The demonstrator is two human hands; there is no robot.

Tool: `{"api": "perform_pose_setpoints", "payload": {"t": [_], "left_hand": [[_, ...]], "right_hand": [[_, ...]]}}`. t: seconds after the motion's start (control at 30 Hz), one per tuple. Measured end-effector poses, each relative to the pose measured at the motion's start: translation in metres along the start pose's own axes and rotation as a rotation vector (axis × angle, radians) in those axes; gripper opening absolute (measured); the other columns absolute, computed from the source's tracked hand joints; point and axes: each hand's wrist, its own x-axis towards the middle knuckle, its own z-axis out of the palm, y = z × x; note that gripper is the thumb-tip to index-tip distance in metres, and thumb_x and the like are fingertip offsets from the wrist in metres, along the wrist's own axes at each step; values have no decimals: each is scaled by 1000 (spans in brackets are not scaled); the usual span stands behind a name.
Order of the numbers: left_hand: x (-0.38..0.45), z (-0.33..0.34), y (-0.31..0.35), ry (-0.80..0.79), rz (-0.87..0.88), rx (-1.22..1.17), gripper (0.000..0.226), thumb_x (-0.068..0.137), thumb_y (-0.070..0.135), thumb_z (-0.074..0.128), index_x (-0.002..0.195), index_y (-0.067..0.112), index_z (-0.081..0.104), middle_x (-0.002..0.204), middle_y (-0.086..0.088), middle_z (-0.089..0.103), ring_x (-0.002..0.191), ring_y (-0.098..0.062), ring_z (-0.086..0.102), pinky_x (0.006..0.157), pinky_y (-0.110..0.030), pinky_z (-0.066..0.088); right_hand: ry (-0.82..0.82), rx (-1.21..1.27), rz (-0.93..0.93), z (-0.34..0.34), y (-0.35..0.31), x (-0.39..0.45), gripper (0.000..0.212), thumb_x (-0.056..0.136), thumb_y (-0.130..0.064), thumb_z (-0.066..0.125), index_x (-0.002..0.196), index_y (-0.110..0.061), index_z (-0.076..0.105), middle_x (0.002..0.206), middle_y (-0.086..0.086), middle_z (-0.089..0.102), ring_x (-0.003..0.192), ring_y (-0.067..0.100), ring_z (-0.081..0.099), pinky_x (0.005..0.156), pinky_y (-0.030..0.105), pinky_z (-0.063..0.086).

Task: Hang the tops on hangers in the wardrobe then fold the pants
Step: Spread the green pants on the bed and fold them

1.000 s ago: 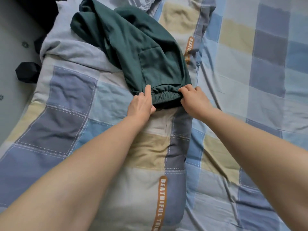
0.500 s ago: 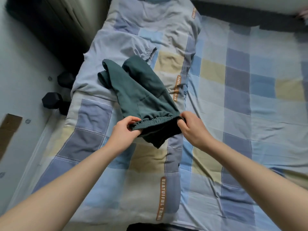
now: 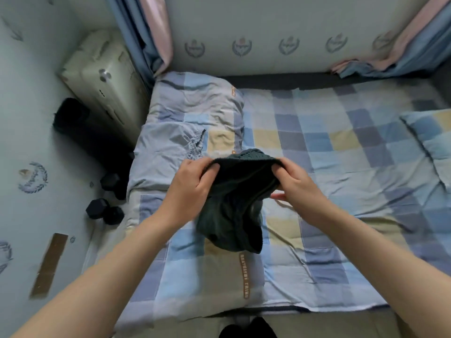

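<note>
Both bare forearms reach forward, converging — left hand (image 3: 192, 184) and right hand (image 3: 296, 184) level, fingers curled shut on the dark green pants (image 3: 234, 203), knuckles up.

Open checked blue-and-yellow bedspread (image 3: 329, 215) is left right of the hanging dark green pants (image 3: 231, 215). Leftward, passage is narrowed by black hexagonal dumbbells (image 3: 105, 211) and a cream suitcase (image 3: 102, 76).

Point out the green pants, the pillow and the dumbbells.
green pants (image 3: 229, 223): head view, hanging fabric below the waistband.
pillow (image 3: 429, 135): head view, its checked top face.
dumbbells (image 3: 97, 208): head view, black hexagonal end.
</note>
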Motion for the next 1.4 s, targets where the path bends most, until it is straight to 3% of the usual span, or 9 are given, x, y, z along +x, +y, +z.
{"api": "perform_pose_setpoints", "payload": {"t": [0.2,0.33,0.5,0.6,0.73,0.9,1.03,1.2,1.4], "left_hand": [[-2,-28,99,-98,165,-101,28,98,38,38,91,20,57,73,-4,57,70,-19,52,68,-39,42],[-8,-26,154,-291,283,5,32,89,60,34,105,40,52,84,0,64,79,-14,58,77,-42,49],[-24,-5,195,-558,505,265,75,76,54,72,137,56,27,107,10,65,93,-13,62,81,-35,52],[-33,18,224,-465,661,250,35,89,42,64,122,40,52,100,11,65,91,-8,59,78,-26,48],[-42,50,274,-478,463,-78,7,94,28,62,89,24,65,75,8,63,70,-1,57,64,-14,43],[-71,105,338,-655,348,-308,10,90,33,60,85,28,67,77,8,67,76,-8,65,67,-22,51],[-85,133,381,-699,291,-483,16,87,33,64,88,17,68,81,2,66,79,-11,63,72,-25,50],[-87,155,427,-783,315,-509,7,87,30,65,86,26,71,82,7,68,79,-6,65,69,-17,52],[-68,167,416,-661,167,-460,35,79,42,71,97,13,70,95,-11,67,91,-26,62,84,-44,47]], "right_hand": [[44,264,60,-38,-47,-73,26,101,-24,43,104,-20,68,100,5,71,88,19,66,72,35,52],[106,257,65,-76,-63,-129,18,99,-16,49,104,-11,66,92,6,72,82,14,69,69,25,57],[63,137,97,-123,-63,-191,20,98,-22,52,110,-12,65,104,11,71,93,20,69,76,29,55],[77,62,87,-152,-55,-229,18,97,-28,54,108,-18,65,103,10,72,92,20,70,75,27,56],[94,-181,-36,-194,-37,-283,33,82,-47,69,109,-32,59,102,-8,69,95,11,68,78,24,55],[136,-367,-75,-245,4,-329,59,74,-32,80,119,-42,44,105,-14,65,100,3,63,83,24,51],[256,-442,-44,-290,47,-352,47,75,-25,79,113,-29,53,104,-15,63,98,4,61,75,13,46],[259,-688,-10,-328,91,-360,46,74,-36,77,115,-24,60,103,-8,65,107,18,59,91,37,41],[378,-705,111,-382,130,-370,34,79,-50,70,101,-26,59,88,-7,64,97,23,61,84,34,33]]}}
